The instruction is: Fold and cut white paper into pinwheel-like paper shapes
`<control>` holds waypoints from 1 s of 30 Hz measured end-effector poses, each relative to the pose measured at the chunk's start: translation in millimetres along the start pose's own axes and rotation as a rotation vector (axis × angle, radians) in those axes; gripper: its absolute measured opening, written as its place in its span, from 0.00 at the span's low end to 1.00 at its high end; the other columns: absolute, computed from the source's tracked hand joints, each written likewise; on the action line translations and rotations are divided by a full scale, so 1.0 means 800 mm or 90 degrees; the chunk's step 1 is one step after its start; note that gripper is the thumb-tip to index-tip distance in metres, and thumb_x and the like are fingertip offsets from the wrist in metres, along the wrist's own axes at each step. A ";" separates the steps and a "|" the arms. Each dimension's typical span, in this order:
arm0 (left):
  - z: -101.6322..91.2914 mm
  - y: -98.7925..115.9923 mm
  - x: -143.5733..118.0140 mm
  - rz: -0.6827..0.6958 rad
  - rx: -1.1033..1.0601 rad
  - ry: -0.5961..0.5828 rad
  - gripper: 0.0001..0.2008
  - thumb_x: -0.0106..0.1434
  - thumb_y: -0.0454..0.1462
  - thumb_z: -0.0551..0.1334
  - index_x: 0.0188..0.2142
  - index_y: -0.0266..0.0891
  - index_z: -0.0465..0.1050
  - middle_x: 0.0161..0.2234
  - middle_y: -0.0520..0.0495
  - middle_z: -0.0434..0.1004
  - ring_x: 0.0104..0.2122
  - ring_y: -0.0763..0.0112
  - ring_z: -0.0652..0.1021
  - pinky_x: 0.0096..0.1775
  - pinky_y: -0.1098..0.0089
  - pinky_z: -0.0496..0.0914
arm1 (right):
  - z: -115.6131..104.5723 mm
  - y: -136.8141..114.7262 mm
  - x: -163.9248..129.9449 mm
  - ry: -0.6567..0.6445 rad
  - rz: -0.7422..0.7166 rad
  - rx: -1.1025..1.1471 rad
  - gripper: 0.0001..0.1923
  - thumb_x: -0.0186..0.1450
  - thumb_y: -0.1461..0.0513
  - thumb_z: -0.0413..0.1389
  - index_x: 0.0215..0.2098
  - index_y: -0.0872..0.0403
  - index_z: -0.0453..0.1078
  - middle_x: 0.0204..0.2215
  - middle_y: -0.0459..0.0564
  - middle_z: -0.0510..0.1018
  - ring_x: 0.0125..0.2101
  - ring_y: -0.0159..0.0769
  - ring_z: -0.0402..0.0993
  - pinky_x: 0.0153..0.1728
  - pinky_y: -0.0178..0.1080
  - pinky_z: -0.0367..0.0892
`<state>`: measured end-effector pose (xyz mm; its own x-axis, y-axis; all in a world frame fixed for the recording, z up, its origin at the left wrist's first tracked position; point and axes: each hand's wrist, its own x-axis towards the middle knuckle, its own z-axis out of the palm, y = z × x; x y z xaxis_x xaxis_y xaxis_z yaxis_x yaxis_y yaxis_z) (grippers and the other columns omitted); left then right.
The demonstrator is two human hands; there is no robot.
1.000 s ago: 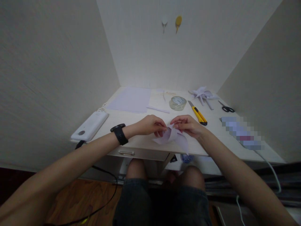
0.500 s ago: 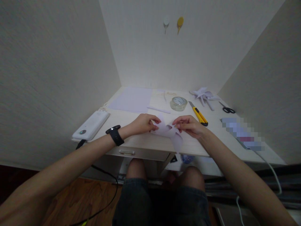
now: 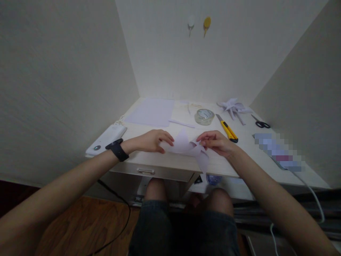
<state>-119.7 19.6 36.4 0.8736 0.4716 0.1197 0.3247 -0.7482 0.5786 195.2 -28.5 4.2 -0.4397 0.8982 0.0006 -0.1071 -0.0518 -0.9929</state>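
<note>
A pale paper pinwheel (image 3: 183, 144), with curled-in blades, lies near the front edge of the desk. One blade hangs over that edge. The fingertips of my right hand (image 3: 215, 143) pinch the folded-in points near its centre. To its left, my left hand (image 3: 157, 140) has thumb and fingers apart with nothing between them, close to the paper's left corner. Beyond the hands are a thin folded paper strip (image 3: 182, 123), a roll of clear tape (image 3: 204, 117) and a yellow utility knife (image 3: 227, 128) with its blade showing.
Flat pale sheets (image 3: 150, 112) lie at the back left. Pinwheel-like paper pieces (image 3: 233, 106), black scissors (image 3: 262, 124) and a blurred-out object (image 3: 277, 151) sit on the right. A white power bank (image 3: 106, 138) is at the left edge; a drawer (image 3: 160, 173) is below.
My left hand has let go of the pinwheel's left blade and drawn left, its fingers opening. My right hand keeps its pinch. The view has shifted slightly.
</note>
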 end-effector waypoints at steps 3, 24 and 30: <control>0.010 -0.004 0.005 0.025 0.052 0.019 0.10 0.55 0.33 0.71 0.38 0.45 0.82 0.49 0.46 0.78 0.47 0.65 0.77 0.51 0.63 0.69 | -0.001 0.000 0.000 -0.004 0.001 0.009 0.13 0.48 0.64 0.71 0.34 0.55 0.81 0.25 0.48 0.81 0.22 0.26 0.72 0.23 0.29 0.66; 0.029 0.059 0.057 0.011 0.132 -0.009 0.07 0.68 0.35 0.57 0.38 0.40 0.74 0.31 0.50 0.77 0.30 0.72 0.73 0.35 0.71 0.62 | 0.004 0.000 -0.001 -0.024 0.008 -0.013 0.14 0.50 0.62 0.71 0.35 0.56 0.80 0.25 0.48 0.80 0.23 0.28 0.72 0.22 0.30 0.64; 0.035 0.051 0.054 -0.044 0.008 -0.014 0.07 0.69 0.38 0.54 0.39 0.39 0.68 0.29 0.51 0.73 0.28 0.72 0.70 0.34 0.71 0.61 | 0.005 0.000 -0.001 -0.030 0.007 -0.006 0.14 0.49 0.62 0.71 0.34 0.55 0.80 0.26 0.48 0.80 0.24 0.28 0.72 0.24 0.30 0.63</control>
<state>-59.1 -3.4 42.6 0.8570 0.5116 0.0624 0.3883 -0.7206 0.5744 192.2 -30.8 4.8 -0.4829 0.8757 -0.0053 -0.0938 -0.0577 -0.9939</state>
